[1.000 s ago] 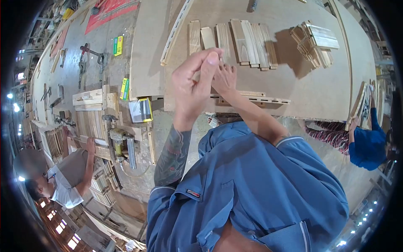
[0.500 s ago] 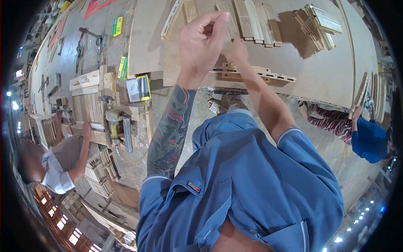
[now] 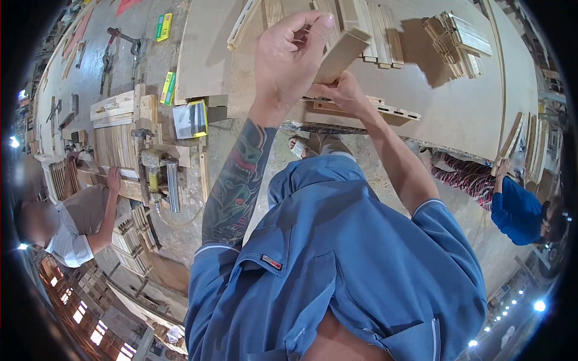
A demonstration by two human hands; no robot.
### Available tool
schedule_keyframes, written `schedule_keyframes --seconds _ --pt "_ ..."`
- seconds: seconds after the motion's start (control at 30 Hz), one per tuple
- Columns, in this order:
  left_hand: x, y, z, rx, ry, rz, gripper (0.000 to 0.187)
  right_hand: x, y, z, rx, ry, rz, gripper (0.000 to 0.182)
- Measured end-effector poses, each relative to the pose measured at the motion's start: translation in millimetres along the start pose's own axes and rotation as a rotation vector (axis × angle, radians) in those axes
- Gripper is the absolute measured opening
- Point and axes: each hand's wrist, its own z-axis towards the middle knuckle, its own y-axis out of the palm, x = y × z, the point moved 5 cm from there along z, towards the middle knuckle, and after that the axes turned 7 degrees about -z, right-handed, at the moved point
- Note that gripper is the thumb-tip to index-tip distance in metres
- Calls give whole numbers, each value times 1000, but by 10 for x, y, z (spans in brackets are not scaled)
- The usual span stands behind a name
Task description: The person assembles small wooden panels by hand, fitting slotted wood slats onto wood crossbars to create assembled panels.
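My left hand (image 3: pixel 290 54) is raised over the bench, its fingers curled with thumb and index pinched together. Whatever lies in that pinch is too small to make out. My right hand (image 3: pixel 344 95) grips the lower end of a flat wooden piece (image 3: pixel 342 55), which is tilted up beside my left hand. Behind it lies a row of narrow wooden strips (image 3: pixel 383 36). Just below my right hand, a slotted wooden rail (image 3: pixel 397 112) rests along the bench's near edge.
A stack of wooden pieces (image 3: pixel 459 42) stands on the bench (image 3: pixel 457 108) to the right. Clamps (image 3: pixel 123 37) and yellow-green boxes (image 3: pixel 164 27) lie on the left-hand table. One person (image 3: pixel 78 222) works at left, another (image 3: pixel 518 207) at right.
My right hand has come slightly nearer and now holds up a flat wooden piece. My left hand keeps its curled pose. The view has shifted slightly.
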Motion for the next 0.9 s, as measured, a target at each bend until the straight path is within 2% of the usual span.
schedule_keyframes --seconds 0.07,0.13,0.17,0.23,0.27,0.33,0.37,0.43,0.47,0.53,0.67,0.73,0.8,0.87,0.9 --pt "-1 -16 4 35 24 -52 23 -60 -6 -11 -9 16 -79 27" --pt "-48 -37 1 -18 -85 -40 31 -252 39 -129 -63 -122 -310 30" --pt "-46 -46 5 -15 -97 -41 31 -323 89 -183 -67 -112 -307 30" --pt "-35 -29 5 -58 -115 34 35 -474 167 -262 14 -198 -735 28" --pt "-44 -23 -6 -60 -127 33 35 -454 169 -268 10 -188 -732 28" --pt "42 90 5 -157 77 311 44 -357 176 -229 -2 -258 -730 24" --pt "76 149 -8 -158 76 308 44 -324 182 -221 -5 -275 -720 25" --pt "138 402 -49 -335 139 668 50 -309 161 -244 -25 -278 -702 26" --pt "152 459 -83 -328 135 668 50 -319 168 -251 -35 -279 -693 26" --pt "27 598 -183 -503 80 926 51 -363 146 -262 -51 -274 -666 28" --pt "-32 582 -234 -474 13 967 48 -424 107 -345 -124 -252 -553 30" --pt "-78 571 -259 -522 -45 999 47 -530 -16 -273 -281 -257 -532 32" --pt "-28 542 -225 -504 10 927 46 -554 -238 19 -393 -181 -586 34" --pt "84 493 -113 -485 51 840 45 -488 -373 574 -213 -97 -727 35" --pt "189 378 17 -458 -115 652 51 -413 -311 918 -101 -144 -886 35"
